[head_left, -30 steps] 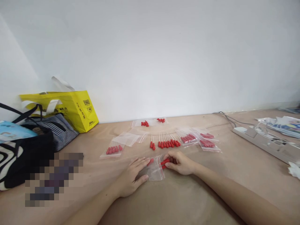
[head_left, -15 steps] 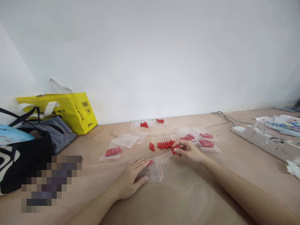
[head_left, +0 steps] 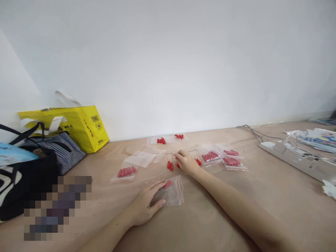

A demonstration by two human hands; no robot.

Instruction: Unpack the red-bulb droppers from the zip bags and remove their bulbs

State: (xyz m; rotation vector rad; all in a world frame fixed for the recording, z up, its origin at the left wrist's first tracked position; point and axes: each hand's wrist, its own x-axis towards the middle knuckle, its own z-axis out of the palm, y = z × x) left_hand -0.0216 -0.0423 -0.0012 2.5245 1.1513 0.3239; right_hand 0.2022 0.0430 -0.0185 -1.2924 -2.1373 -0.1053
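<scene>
My left hand (head_left: 149, 201) lies flat, fingers spread, on the edge of a clear zip bag (head_left: 174, 197) with a red line along its opening. Inside that bag shows a red-bulbed dropper (head_left: 168, 183), partly under my fingers. My right hand (head_left: 186, 162) is over the row of loose droppers, fingers curled down at its left part; what they grip, if anything, is hidden. Left of the fingers lie two droppers (head_left: 170, 165) with thin pale stems pointing away. More droppers (head_left: 198, 162) of the row stick out right of my hand.
Filled zip bags (head_left: 210, 156) lie to the right, another filled bag (head_left: 126, 171) to the left. Flat clear bags (head_left: 140, 157) and small red pieces (head_left: 161, 140) lie farther back. A power strip (head_left: 291, 159) stands right; a yellow bag (head_left: 86, 127) and dark bag (head_left: 28, 185) stand left.
My right hand has moved left from the right end of the dropper row to over its middle. The dropper it pinched before no longer shows. My left hand stays on the bag.
</scene>
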